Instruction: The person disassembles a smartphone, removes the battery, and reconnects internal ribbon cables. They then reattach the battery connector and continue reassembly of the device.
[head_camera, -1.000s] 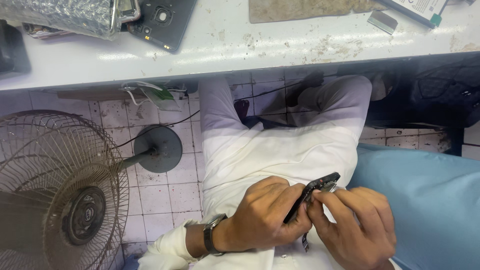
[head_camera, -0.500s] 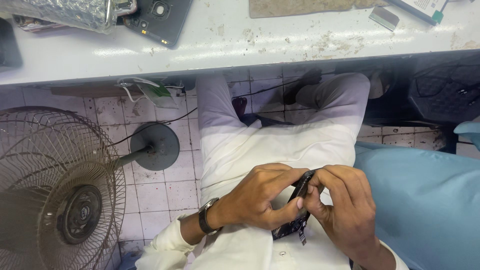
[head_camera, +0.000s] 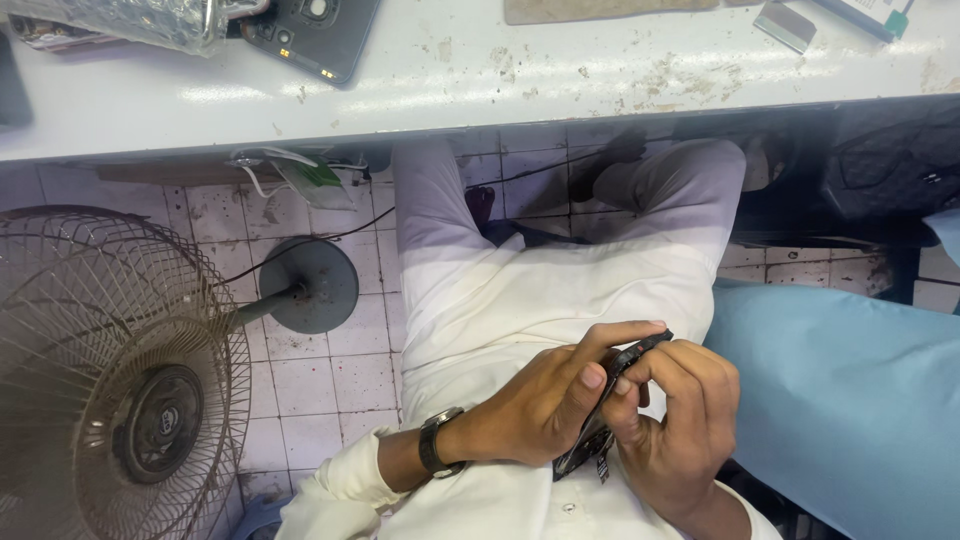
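Over my lap, both hands grip a thin black phone part (head_camera: 608, 398) held on edge. My left hand (head_camera: 545, 400), with a black wristwatch (head_camera: 436, 442) on its wrist, wraps the part's left side, the thumb pressing near its top. My right hand (head_camera: 675, 420) clasps the right side, fingers curled over the upper edge. A small dark piece hangs from the part's lower end. I wear white clothes and sit with knees apart under a white workbench (head_camera: 560, 85).
A dismantled black phone back (head_camera: 315, 32) and a silvery bag (head_camera: 130, 20) lie on the bench at the left. A standing fan (head_camera: 115, 385) with a round base (head_camera: 312, 285) occupies the tiled floor at left. Light blue cloth (head_camera: 850, 400) is at the right.
Both hands have shifted on the phone part and tilted it more upright. The view has drifted slightly.
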